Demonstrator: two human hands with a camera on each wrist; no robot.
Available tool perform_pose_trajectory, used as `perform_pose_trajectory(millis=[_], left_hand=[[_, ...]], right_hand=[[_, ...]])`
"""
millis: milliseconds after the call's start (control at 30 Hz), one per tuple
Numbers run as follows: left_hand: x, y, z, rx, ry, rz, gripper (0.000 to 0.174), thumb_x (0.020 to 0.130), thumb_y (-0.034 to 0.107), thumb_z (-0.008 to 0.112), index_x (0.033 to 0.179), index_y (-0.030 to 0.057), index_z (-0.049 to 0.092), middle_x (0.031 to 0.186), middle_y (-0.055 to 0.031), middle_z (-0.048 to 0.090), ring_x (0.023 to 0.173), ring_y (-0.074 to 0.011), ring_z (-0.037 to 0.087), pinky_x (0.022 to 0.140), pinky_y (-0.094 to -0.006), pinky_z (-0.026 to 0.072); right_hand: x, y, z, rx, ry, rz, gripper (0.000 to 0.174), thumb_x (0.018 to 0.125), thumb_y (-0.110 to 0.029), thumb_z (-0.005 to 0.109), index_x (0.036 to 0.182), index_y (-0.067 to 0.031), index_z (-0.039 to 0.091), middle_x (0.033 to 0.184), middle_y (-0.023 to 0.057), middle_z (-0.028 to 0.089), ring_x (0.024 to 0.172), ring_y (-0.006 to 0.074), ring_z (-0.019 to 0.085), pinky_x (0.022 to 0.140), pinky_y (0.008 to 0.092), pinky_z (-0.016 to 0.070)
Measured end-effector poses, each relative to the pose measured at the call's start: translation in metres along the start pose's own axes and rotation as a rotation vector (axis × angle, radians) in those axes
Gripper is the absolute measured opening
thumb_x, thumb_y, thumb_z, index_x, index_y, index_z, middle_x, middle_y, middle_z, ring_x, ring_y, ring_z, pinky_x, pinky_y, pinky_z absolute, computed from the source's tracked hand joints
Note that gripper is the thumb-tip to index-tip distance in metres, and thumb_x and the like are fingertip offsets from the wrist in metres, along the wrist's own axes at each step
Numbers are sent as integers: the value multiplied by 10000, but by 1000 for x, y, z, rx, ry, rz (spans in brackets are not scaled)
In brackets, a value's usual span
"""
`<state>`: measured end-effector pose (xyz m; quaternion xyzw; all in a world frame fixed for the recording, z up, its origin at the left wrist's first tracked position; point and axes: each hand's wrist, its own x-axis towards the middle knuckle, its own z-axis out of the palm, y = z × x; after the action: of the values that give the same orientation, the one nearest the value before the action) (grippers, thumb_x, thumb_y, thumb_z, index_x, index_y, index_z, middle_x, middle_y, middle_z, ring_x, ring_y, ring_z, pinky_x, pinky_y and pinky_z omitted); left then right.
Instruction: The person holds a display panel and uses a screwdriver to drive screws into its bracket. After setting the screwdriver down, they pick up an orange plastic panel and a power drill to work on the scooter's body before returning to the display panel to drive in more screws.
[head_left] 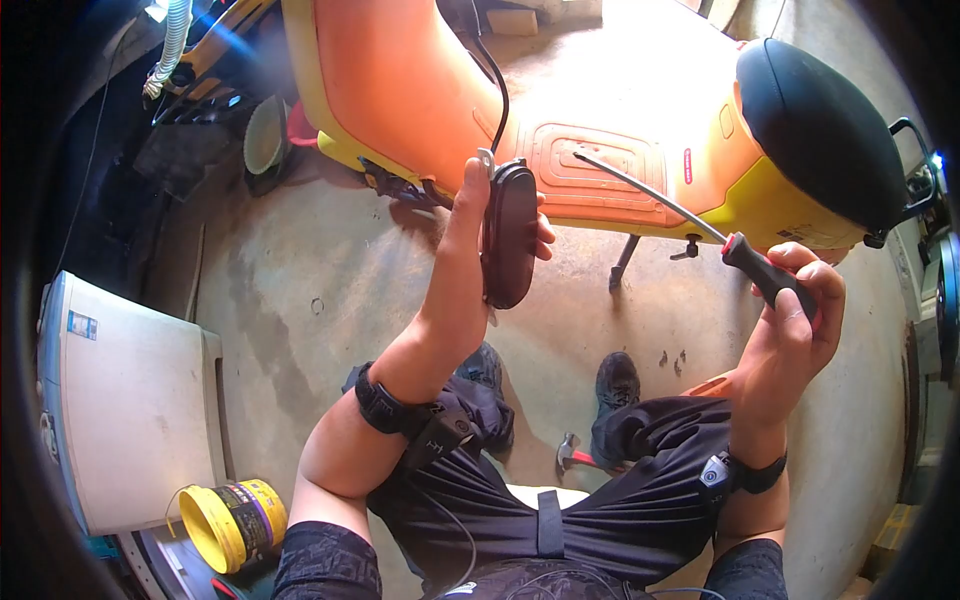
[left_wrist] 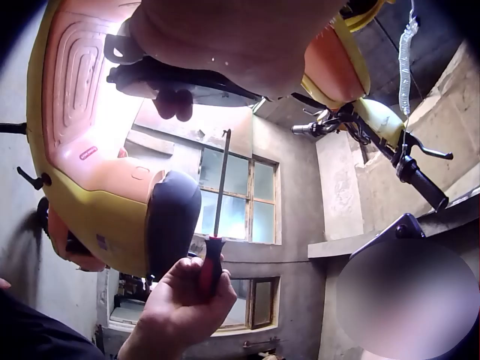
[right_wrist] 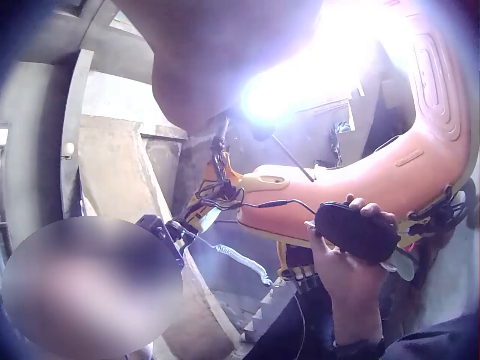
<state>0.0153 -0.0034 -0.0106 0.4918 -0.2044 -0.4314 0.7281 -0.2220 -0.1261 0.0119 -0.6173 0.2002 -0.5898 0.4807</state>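
My left hand (head_left: 458, 245) grips a dark, elongated oval unit (head_left: 513, 235), held upright with the thumb along one side and fingertips showing past the other. A black cable (head_left: 500, 85) comes down to its top end. In the right hand (head_left: 795, 315) is a screwdriver (head_left: 752, 264) with a black and red handle, its long shaft pointing up and left, its tip overlapping the scooter's ribbed floorboard in the head view. Both hands are in front of an orange and yellow scooter (head_left: 390, 85). The right wrist view shows the oval unit (right_wrist: 352, 232) in the left hand's fingers.
The scooter's black seat (head_left: 815, 130) is at the right. A hammer (head_left: 568, 455) lies on the floor between the feet. White box (head_left: 130, 400) and yellow bucket (head_left: 225, 525) stand at the left. A coiled hose (left_wrist: 406, 67) hangs near the handlebar (left_wrist: 420, 184).
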Motion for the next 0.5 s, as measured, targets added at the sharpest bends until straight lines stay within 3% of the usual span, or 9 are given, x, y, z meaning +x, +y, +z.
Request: perform_pose_trajectory(millis=[233, 300, 333, 400, 500], left_hand=[[2, 2, -1, -19, -7, 20, 755, 991, 675, 373, 1128, -22, 629, 932, -155, 692, 802, -224, 665, 801, -326, 528], [-1, 6, 1, -134, -30, 6, 773, 986, 681, 372, 1136, -34, 626, 1129, -217, 678, 962, -279, 682, 909, -350, 522], [-2, 6, 2, -135, -26, 6, 773, 986, 681, 372, 1136, -34, 626, 1129, -217, 678, 962, -279, 682, 909, -350, 522], [-4, 5, 7, -452, -62, -33, 786, 981, 680, 384, 1157, -51, 615, 1320, -261, 588, 1194, -356, 610, 1059, -394, 466], [-5, 5, 7, -587, -154, -26, 787, 980, 671, 400, 1173, -62, 607, 1382, -265, 534, 1327, -400, 504, 1153, -438, 387]], right_hand=[[7, 1, -6, 71, 70, 135, 217, 853, -98, 562, 1068, -61, 554, 1119, 167, 619, 1023, 221, 584, 888, 348, 476], [9, 3, -8, 93, 73, 156, 219, 859, -102, 564, 1073, -58, 557, 1122, 167, 618, 1015, 211, 584, 878, 333, 476], [9, 4, -8, 119, 78, 177, 220, 865, -107, 566, 1079, -55, 560, 1125, 166, 617, 1008, 202, 584, 867, 317, 477], [9, 6, -10, 143, 60, 192, 226, 868, -114, 570, 1084, -52, 562, 1129, 167, 615, 1003, 196, 584, 862, 304, 477], [7, 8, -10, 169, 24, 212, 233, 872, -125, 573, 1092, -48, 564, 1133, 168, 614, 999, 191, 586, 858, 293, 481]])
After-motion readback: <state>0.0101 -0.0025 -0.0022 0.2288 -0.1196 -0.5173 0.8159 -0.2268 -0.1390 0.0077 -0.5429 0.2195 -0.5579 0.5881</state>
